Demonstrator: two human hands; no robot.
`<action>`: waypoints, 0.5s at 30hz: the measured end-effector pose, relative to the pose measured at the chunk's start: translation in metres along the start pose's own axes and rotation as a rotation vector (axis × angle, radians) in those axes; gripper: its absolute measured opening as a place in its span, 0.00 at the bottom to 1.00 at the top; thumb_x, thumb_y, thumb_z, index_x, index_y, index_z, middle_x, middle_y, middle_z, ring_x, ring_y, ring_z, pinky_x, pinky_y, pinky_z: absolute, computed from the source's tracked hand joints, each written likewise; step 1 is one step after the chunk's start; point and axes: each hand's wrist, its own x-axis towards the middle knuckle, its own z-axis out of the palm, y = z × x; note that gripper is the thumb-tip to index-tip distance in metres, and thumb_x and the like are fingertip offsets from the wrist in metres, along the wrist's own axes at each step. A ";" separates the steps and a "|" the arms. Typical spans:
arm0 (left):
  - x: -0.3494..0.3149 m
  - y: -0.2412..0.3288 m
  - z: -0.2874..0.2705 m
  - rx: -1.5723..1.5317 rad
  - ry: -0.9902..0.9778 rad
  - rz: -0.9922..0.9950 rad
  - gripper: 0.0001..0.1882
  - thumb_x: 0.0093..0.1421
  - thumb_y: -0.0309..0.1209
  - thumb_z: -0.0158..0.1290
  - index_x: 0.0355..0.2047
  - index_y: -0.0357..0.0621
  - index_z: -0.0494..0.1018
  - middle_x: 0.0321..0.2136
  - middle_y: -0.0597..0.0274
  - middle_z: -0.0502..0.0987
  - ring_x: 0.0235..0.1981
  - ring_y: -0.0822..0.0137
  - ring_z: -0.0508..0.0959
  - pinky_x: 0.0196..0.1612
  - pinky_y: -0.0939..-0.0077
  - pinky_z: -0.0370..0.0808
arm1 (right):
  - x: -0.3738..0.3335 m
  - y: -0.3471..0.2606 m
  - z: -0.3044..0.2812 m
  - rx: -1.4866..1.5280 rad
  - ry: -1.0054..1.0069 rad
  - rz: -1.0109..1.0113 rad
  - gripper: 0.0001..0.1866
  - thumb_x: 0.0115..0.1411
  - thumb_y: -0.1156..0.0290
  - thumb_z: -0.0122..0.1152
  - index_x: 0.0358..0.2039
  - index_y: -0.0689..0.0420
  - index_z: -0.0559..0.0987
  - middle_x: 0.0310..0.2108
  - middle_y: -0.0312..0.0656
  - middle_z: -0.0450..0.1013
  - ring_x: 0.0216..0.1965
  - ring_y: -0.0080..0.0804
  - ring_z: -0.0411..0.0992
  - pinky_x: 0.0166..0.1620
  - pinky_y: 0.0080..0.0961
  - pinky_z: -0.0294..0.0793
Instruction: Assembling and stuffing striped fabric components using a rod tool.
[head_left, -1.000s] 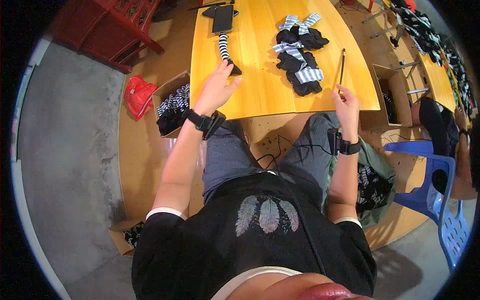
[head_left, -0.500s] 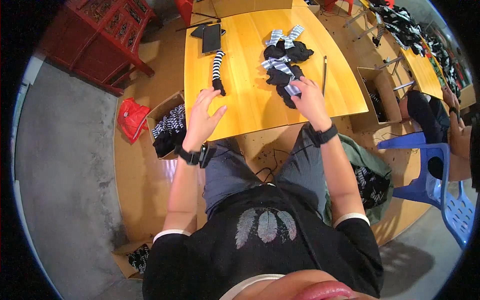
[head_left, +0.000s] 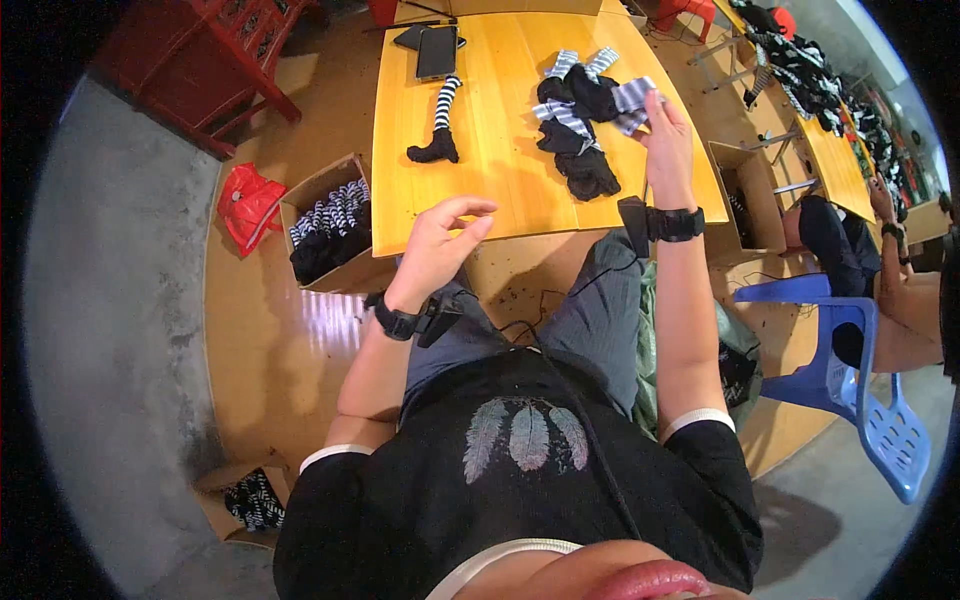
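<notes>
My right hand [head_left: 668, 150] pinches the end of a grey-and-white striped cloth tube [head_left: 632, 98], lifted at the right side of the wooden table [head_left: 500, 140]. The tube joins a black cloth part [head_left: 592, 94] on the pile beneath. Other black pieces [head_left: 586, 174] with grey striped parts lie just left of that hand. Over the table's near edge hovers my left hand [head_left: 440, 245], fingers apart and slightly bent, with nothing in it. Beyond it lies a stuffed leg [head_left: 443, 118], striped black and white, its black foot pointing left.
Two dark phones [head_left: 437, 52] lie at the table's far left. An open carton [head_left: 335, 225] of striped pieces stands left of the table, beside a red bag [head_left: 248, 208]. Another carton [head_left: 748, 200] stands right. A blue plastic chair [head_left: 840, 350] and a co-worker's arm [head_left: 905, 290] are farther right.
My right hand has moved away from me, raising a striped cloth end. My left hand has drawn back from the stuffed leg, whose black foot now points left.
</notes>
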 end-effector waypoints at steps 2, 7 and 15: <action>0.002 0.005 0.010 0.004 -0.013 0.008 0.09 0.52 0.28 0.50 0.34 0.37 0.71 0.29 0.61 0.74 0.32 0.72 0.74 0.35 0.81 0.69 | -0.007 -0.007 0.002 0.013 -0.008 -0.056 0.13 0.58 0.62 0.47 0.34 0.58 0.73 0.28 0.35 0.72 0.28 0.22 0.70 0.29 0.22 0.71; -0.001 0.018 0.029 -0.062 -0.073 0.002 0.14 0.52 0.25 0.50 0.40 0.38 0.68 0.37 0.62 0.71 0.38 0.72 0.71 0.38 0.81 0.68 | -0.053 -0.018 0.018 0.405 -0.097 0.225 0.13 0.59 0.63 0.43 0.39 0.58 0.70 0.31 0.38 0.72 0.27 0.28 0.72 0.27 0.23 0.73; -0.001 0.028 0.039 0.282 0.205 0.383 0.20 0.40 0.18 0.52 0.38 0.39 0.68 0.41 0.53 0.67 0.42 0.57 0.69 0.42 0.73 0.68 | -0.108 0.004 0.038 0.397 -0.330 0.404 0.19 0.54 0.78 0.50 0.47 0.61 0.66 0.38 0.37 0.70 0.37 0.23 0.70 0.40 0.20 0.70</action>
